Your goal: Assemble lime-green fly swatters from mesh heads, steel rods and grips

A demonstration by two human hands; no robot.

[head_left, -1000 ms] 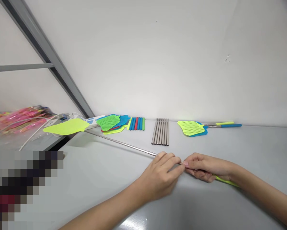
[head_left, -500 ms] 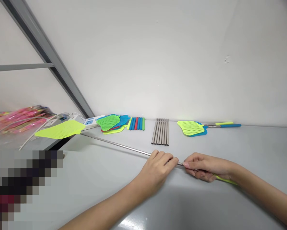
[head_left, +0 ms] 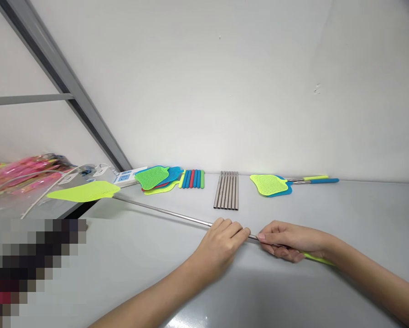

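A fly swatter with a yellow-green head (head_left: 84,191) and a long extended metal rod (head_left: 170,212) slants across the view, its head at the left. My left hand (head_left: 223,241) is closed round the rod near the middle. Just to its right, my right hand (head_left: 284,240) grips the same swatter's lower part, fingers wrapped beneath it. Its yellow-green handle (head_left: 318,259) shows behind the right palm and passes under the wrist. A short piece of bare rod is visible between the two hands.
Along the wall lie loose swatter heads (head_left: 152,177), a row of coloured handles (head_left: 192,179), several metal tubes (head_left: 226,190) and swatters with handles (head_left: 271,184). A power strip (head_left: 125,177) and pink plastic-wrapped items (head_left: 23,175) are at left. The grey table (head_left: 122,259) spans the front.
The view has shifted slightly, so the background sits a little lower and further left. The held swatter's head looks tilted flatter. Both hands keep their hold on it.
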